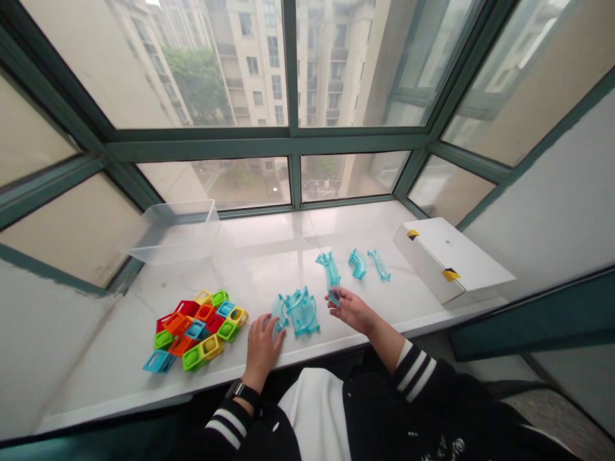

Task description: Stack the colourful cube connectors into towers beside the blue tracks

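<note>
My right hand point(350, 308) pinches the near end of a long clear-blue track piece point(330, 274) that lies on the white windowsill point(269, 256). My left hand point(262, 346) rests flat on the sill with fingers spread, its fingertips touching a cluster of clear-blue curved track pieces point(298, 312). Two more blue curved pieces point(358, 263) point(379, 264) lie farther right. A heap of colourful square plastic frames point(196, 330) sits to the left of my left hand.
An empty clear plastic bin point(173, 232) stands at the back left of the sill. A white cardboard box point(449, 259) lies at the right. Window glass and green frames point(291, 144) rise behind the sill. A watch is on my left wrist.
</note>
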A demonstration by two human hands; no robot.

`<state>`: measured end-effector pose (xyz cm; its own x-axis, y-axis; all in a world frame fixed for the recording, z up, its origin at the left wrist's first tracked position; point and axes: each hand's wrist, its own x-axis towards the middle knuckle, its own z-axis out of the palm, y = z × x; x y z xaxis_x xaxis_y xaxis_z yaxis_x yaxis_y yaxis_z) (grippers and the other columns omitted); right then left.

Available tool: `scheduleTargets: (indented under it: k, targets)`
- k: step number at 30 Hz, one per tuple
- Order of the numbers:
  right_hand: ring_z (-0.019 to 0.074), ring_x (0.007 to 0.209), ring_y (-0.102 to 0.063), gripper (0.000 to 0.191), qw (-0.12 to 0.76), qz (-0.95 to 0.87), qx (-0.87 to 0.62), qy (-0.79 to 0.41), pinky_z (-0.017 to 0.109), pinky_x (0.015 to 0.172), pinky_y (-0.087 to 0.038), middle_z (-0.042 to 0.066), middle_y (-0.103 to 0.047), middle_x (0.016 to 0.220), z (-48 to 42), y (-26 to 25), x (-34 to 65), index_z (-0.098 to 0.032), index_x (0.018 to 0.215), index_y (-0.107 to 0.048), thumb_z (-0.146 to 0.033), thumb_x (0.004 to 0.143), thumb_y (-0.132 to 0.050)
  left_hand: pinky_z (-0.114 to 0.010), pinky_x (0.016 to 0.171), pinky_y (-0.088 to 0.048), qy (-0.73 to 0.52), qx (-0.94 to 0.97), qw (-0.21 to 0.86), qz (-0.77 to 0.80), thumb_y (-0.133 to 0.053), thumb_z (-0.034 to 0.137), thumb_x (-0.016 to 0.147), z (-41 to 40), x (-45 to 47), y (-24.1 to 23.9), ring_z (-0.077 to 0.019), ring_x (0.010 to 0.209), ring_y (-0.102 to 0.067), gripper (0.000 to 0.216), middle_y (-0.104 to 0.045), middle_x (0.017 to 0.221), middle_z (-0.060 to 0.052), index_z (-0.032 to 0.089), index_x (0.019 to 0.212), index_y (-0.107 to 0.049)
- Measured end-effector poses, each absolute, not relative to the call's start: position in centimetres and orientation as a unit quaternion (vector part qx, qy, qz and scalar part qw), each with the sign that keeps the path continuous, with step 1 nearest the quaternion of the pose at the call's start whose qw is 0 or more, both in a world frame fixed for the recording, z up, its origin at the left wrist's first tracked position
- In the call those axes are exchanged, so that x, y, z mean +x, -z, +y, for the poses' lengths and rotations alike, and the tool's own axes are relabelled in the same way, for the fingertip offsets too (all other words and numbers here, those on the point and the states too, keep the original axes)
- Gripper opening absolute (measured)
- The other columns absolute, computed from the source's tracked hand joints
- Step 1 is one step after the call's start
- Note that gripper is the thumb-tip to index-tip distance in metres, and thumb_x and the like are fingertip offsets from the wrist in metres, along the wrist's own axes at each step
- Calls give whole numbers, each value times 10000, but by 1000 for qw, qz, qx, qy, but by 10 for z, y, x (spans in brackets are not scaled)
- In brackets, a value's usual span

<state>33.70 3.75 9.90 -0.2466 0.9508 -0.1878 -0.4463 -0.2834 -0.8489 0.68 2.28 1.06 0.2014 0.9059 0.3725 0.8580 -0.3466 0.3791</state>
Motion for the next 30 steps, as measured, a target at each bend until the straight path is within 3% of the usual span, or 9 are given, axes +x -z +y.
scheduleTargets:
  k: [7, 11, 15, 19, 24, 30]
  targets:
    - [242, 1009, -686, 600, 610, -319, -462, -559, 379, 868, -565, 55, -720, 1111, 41, -106, 402, -285, 1115, -680, -494, 627, -960, -550, 1101, -478, -289, 773, 27, 564, -543, 475, 1015, 28, 5, -1, -345, 1241, -587, 447, -623, 1333, -166, 199, 1366, -563]
    - [200, 873, -655, 601, 667, -298, -563, -387, 350, 808, -542, 21, -699, 977, 52, -103, 459, -255, 1096, -677, -529, 622, -923, -553, 1097, -480, -293, 772, 16, 564, -531, 487, 1015, 29, 5, 0, -352, 1244, -592, 454, -631, 1326, -169, 203, 1368, -560]
    - [223, 831, -625, 694, 587, -320, -718, -194, 379, 809, -523, 57, -694, 922, 64, -90, 511, -173, 1105, -703, -633, 614, -875, -541, 1095, -486, -290, 775, 12, 561, -533, 481, 1015, 29, 5, -1, -351, 1241, -592, 456, -632, 1321, -170, 191, 1366, -562]
    - [261, 855, -631, 706, 466, -359, -803, -93, 416, 853, -511, 135, -714, 993, 82, -75, 536, -143, 1056, -731, -723, 658, -795, -536, 1094, -490, -286, 775, 12, 563, -529, 474, 1014, 29, 5, -2, -346, 1232, -595, 445, -637, 1309, -164, 193, 1357, -572]
    - [306, 959, -635, 669, 401, -392, -827, -45, 430, 918, -498, 196, -713, 1069, 108, -62, 536, -132, 1058, -735, -722, 744, -734, -530, 1090, -491, -285, 776, 7, 563, -523, 480, 1013, 29, 5, -5, -342, 1222, -593, 451, -647, 1292, -163, 176, 1340, -584]
    - [314, 1013, -634, 591, 358, -387, -849, -35, 403, 917, -493, 189, -714, 1078, 124, -47, 531, -146, 1064, -736, -664, 779, -742, -517, 1098, -476, -283, 778, 11, 561, -528, 473, 1019, 29, 4, -3, -334, 1239, -585, 444, -643, 1309, -161, 169, 1339, -582]
